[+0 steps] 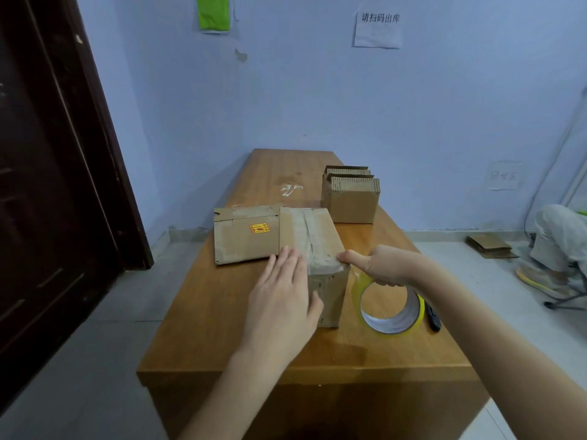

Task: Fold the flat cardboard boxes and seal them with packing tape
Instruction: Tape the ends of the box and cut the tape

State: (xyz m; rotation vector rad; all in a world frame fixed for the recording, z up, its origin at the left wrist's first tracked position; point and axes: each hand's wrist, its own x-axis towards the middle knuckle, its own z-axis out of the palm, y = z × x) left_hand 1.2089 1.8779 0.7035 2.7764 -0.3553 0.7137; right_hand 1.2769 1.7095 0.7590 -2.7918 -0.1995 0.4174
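A folded cardboard box [313,231] stands on the wooden table [222,338], with clear tape running along its top seam and over its near edge. My left hand [282,300] lies flat with straight fingers on the box's near left corner, pressing the tape down. My right hand [386,265] grips a roll of yellowish packing tape [389,308] just right of the box, its thumb pressing the tape at the box's near right top corner. A strip of tape stretches from the roll to that corner.
A flat cardboard box with an orange sticker [246,235] lies left of the folded one. A stack of flat boxes [351,195] stands at the back right. A dark utility knife [433,319] lies right of the roll. A person [559,239] crouches on the floor at right.
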